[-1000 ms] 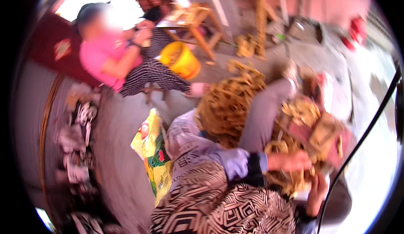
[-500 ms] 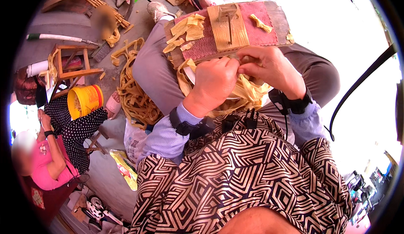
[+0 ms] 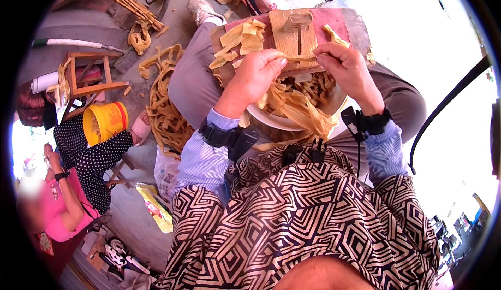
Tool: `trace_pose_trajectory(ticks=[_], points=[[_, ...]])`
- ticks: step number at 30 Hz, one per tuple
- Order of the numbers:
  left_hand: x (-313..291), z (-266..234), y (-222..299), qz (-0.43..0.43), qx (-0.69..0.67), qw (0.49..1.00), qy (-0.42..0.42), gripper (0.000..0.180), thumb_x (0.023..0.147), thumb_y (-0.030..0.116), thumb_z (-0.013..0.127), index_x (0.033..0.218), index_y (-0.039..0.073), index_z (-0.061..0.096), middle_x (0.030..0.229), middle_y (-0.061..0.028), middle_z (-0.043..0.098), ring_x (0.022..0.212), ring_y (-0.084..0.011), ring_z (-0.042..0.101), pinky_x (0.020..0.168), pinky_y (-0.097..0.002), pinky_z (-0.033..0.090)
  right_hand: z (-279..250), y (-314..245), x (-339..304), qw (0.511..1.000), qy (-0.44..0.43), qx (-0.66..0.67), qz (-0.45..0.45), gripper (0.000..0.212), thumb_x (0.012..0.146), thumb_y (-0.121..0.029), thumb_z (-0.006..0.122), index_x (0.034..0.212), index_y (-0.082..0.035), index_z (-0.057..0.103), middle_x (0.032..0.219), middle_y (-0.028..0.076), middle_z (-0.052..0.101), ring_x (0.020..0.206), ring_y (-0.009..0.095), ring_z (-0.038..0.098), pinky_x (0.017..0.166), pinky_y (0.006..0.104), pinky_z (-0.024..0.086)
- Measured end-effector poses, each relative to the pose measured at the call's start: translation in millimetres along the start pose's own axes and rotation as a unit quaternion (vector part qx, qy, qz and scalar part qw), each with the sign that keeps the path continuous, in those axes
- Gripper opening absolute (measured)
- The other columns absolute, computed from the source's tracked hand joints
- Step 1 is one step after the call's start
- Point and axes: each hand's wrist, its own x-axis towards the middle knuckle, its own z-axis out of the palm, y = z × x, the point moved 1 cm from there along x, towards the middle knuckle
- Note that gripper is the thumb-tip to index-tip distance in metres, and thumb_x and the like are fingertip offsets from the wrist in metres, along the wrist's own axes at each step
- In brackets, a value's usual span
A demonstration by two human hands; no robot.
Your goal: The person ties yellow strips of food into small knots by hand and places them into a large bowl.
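A thin tan strip (image 3: 301,58) is stretched level between my two hands. My left hand (image 3: 253,76) pinches one end with thumb and forefinger, and my right hand (image 3: 350,75) pinches the other. Just beyond them lies a wooden board (image 3: 357,31) covered partly by red cloth (image 3: 331,16). On it sits a pale wooden block (image 3: 278,31) with an upright piece, plus flat yellowish pieces (image 3: 251,42) to its left. Below the hands, a white bowl (image 3: 344,102) holds many tan strips (image 3: 297,110), some draped over its near rim.
A heap of tan strips (image 3: 167,117) lies on the floor left of my leg. Farther left are a small wooden stool (image 3: 99,89), a brush (image 3: 126,62) and a seated person in pink (image 3: 65,206) with a yellow bucket (image 3: 112,120). Bundled sticks (image 3: 117,0) lie at the back left.
My hands, close together before, have drawn apart, and the strip now shows taut between them. More of the bowl has come into sight. The whole view has shifted slightly.
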Motion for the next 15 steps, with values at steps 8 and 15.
trace_pose_trajectory(ticks=[8, 15], points=[[24, 1, -8, 0.08, 0.343, 0.923, 0.155, 0.02, 0.087, 0.023, 0.059, 0.083, 0.004, 0.062, 0.072, -0.0186, 0.062, 0.072, -0.0379, 0.061, 0.061, -0.0476, 0.045, 16, 33, 18, 0.959, 0.107, -0.251, -0.074, 0.013, 0.084, -0.005, 0.062, 0.096, 0.0, 0.064, 0.081, 0.018, 0.063, 0.072, 0.031, 0.063, 0.066, 0.036, 0.049], [-9, 24, -1, 0.079, 0.266, 0.956, 0.093, 0.023, 0.091, 0.02, 0.056, 0.082, 0.0, 0.061, 0.07, -0.0157, 0.061, 0.065, -0.0301, 0.062, 0.06, -0.0408, 0.046, 12, 6, -11, 0.933, 0.124, -0.234, -0.242, 0.02, 0.079, -0.018, 0.071, 0.097, -0.01, 0.069, 0.097, 0.01, 0.066, 0.087, 0.029, 0.06, 0.078, 0.0379, 0.05]])
